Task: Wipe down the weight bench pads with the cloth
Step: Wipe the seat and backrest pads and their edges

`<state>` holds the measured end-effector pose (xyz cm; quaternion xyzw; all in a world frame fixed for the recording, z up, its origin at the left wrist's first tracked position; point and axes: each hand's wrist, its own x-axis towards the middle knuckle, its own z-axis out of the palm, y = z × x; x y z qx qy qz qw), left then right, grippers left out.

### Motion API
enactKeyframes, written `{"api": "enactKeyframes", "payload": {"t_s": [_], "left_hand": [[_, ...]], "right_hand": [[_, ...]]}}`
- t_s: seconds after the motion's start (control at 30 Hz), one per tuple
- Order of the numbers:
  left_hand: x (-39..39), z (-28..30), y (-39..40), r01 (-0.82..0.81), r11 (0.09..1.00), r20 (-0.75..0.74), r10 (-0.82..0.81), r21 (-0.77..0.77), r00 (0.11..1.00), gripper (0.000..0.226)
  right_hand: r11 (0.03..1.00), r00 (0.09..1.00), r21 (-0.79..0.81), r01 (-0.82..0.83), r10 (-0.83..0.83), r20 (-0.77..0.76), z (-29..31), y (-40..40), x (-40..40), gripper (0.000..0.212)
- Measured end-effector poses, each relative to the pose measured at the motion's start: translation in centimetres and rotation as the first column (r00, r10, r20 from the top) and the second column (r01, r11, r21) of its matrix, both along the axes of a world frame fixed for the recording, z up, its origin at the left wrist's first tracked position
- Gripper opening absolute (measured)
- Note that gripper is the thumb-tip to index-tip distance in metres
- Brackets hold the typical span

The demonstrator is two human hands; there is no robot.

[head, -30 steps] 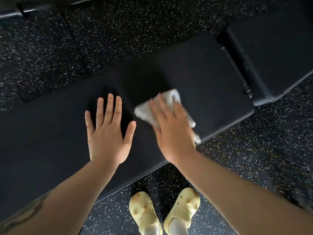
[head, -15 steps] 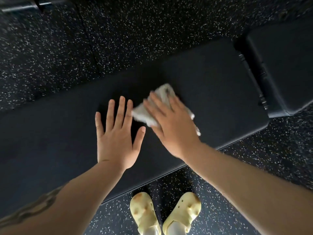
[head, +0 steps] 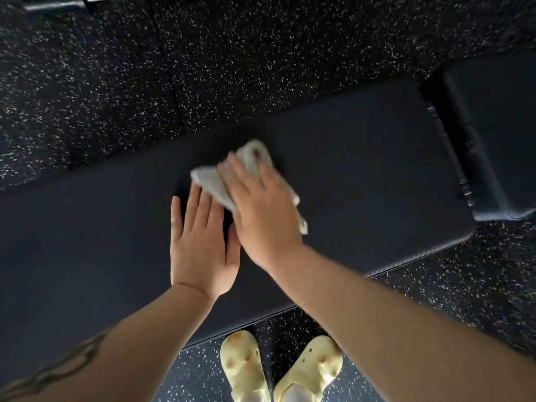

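Change since the earlier frame: the right hand (head: 265, 211) is carrying the cloth (head: 232, 177) further up and leftward across the pad, so the cloth is now touching the fingertips (head: 200, 192) of the left hand; the two hands, apart before, are now lying side by side, almost touching.

Left hand (head: 200, 245): lying flat, palm down on the bench pad (head: 362, 169), fingers straight and together, grasping nothing, apparently bracing.

Cloth: a small pale, crumpled cloth on the middle of the pad, under and beyond the right hand's fingers, blurred with motion. Its long axis is running diagonally, from upper left down to lower right, with one corner poking out past the right wrist.

Right hand: pressing the cloth down with fingers extended, not curled around it; this is the hand doing the wiping and the nearer one to the cloth.

Bench pad: a long black pad whose long axis is running from lower left to upper right, crossing in front of the person.

Second pad (head: 493, 134): sitting at the far right, beyond a gap with a hinge, well apart from both hands.

Likely next move: the left stretch is blocked by the resting hand, so wiping is probably turning rightward along the pad.

Floor (head: 232, 53): speckled dark rubber.

Shoes (head: 278, 369): pale yellow clogs below the pad edge.
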<state>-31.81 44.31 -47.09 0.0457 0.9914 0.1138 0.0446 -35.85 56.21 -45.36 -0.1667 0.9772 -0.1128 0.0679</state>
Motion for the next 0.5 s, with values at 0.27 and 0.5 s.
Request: {"api": "enactKeyframes", "payload": {"t_s": [0.27, 0.5], "left_hand": [[-0.1, 0.0, 0.1, -0.042, 0.999, -0.029, 0.042, -0.025, 0.999, 0.061], [-0.1, -0.1, 0.0, -0.04, 0.999, -0.023, 0.04, -0.027, 0.999, 0.063]], "right_hand": [[0.892, 0.898, 0.139, 0.431, -0.438, 0.029, 0.8, 8.1, -5.4, 0.06], [0.998, 0.996, 0.0, 0.067, -0.067, 0.059, 0.3, 1.0, 2.5, 0.066]]}}
